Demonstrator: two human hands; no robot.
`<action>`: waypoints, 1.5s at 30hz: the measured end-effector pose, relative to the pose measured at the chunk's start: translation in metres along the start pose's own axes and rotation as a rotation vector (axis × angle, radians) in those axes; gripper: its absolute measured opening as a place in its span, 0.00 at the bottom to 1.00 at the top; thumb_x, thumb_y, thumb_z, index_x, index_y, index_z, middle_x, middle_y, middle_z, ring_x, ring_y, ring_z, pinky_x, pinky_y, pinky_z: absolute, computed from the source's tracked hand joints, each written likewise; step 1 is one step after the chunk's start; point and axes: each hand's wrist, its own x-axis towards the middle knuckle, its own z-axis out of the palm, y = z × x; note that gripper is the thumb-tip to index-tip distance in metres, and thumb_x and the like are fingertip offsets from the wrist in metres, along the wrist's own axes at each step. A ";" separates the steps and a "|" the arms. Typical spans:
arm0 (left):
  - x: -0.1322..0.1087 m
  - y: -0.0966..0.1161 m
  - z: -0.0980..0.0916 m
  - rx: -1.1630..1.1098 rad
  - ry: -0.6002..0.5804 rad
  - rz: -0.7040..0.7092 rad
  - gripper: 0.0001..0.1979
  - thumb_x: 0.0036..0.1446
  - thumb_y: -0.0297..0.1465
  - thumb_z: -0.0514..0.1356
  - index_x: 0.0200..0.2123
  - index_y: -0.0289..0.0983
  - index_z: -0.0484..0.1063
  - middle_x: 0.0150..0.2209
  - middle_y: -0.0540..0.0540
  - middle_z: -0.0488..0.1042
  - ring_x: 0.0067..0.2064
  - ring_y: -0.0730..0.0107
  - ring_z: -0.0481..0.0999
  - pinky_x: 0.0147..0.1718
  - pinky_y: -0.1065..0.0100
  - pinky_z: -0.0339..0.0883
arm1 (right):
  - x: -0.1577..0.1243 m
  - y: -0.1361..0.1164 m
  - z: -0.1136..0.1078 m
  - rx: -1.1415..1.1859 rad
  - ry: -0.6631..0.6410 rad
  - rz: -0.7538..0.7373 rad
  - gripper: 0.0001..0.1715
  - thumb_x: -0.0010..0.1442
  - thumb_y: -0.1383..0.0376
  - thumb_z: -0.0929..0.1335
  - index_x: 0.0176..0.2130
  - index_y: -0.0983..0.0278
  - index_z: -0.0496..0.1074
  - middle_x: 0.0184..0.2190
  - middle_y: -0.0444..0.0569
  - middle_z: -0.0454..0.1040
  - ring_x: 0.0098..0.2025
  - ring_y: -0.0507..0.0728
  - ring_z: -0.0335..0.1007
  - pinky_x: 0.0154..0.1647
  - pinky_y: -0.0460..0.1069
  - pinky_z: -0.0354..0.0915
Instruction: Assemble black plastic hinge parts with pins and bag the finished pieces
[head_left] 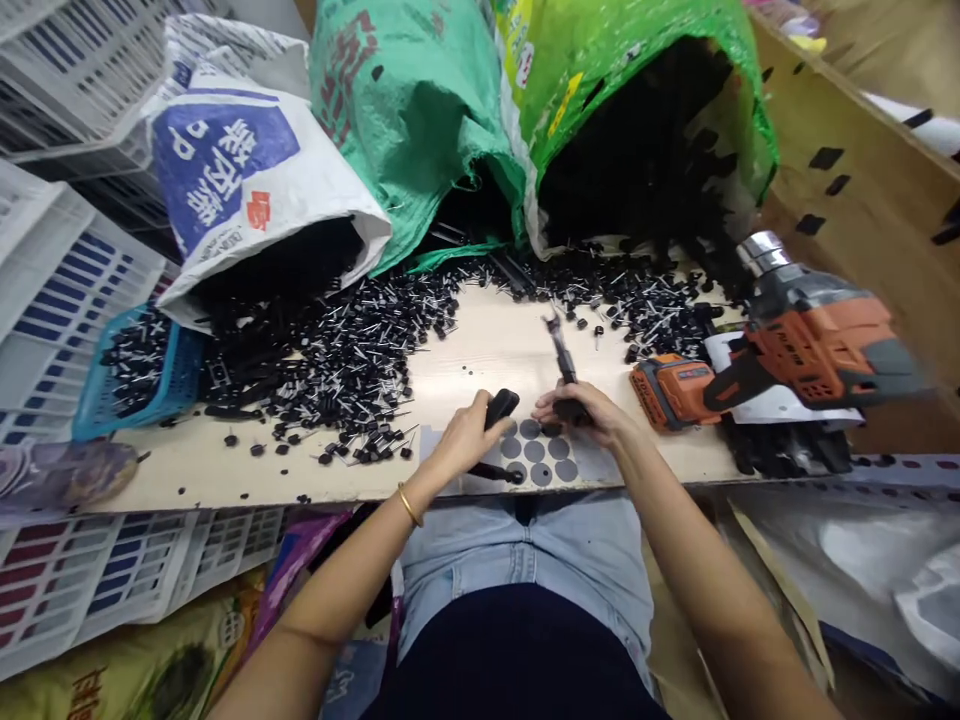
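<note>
My left hand (466,436) is closed around a short black plastic piece (500,406) at the near edge of the wooden table (480,350). My right hand (585,408) grips the base of a long black plastic arm (561,357) that stands tilted upward, away from me. Both hands hover over a sheet of grey round stickers (538,451). A thin black rod (495,471) lies under my left hand at the table edge.
A heap of small black screws with caps (337,350) covers the table's left and back. An orange cordless drill (795,345) lies at the right. White (247,180) and green sacks (420,110) of black parts stand behind. A blue basket (112,400) sits at left.
</note>
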 end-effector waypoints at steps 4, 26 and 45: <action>-0.033 0.010 0.017 -0.323 0.007 -0.063 0.12 0.58 0.38 0.57 0.40 0.36 0.70 0.33 0.47 0.76 0.37 0.63 0.76 0.34 0.69 0.65 | -0.023 0.001 0.050 0.703 0.104 -0.095 0.11 0.48 0.59 0.64 0.27 0.64 0.71 0.33 0.51 0.78 0.37 0.56 0.74 0.42 0.49 0.68; -0.071 0.031 0.037 -0.324 -0.010 -0.117 0.12 0.53 0.26 0.57 0.43 0.34 0.69 0.38 0.39 0.77 0.40 0.56 0.78 0.40 0.61 0.70 | -0.052 0.004 0.100 0.889 0.209 -0.043 0.11 0.50 0.61 0.69 0.23 0.62 0.64 0.21 0.42 0.69 0.25 0.51 0.63 0.29 0.47 0.62; -0.087 0.035 0.044 -0.592 -0.131 -0.063 0.10 0.49 0.23 0.55 0.37 0.35 0.66 0.27 0.48 0.69 0.27 0.71 0.69 0.27 0.71 0.62 | -0.064 0.001 0.093 0.955 0.138 -0.068 0.16 0.53 0.60 0.69 0.19 0.63 0.64 0.19 0.43 0.68 0.22 0.51 0.65 0.24 0.48 0.62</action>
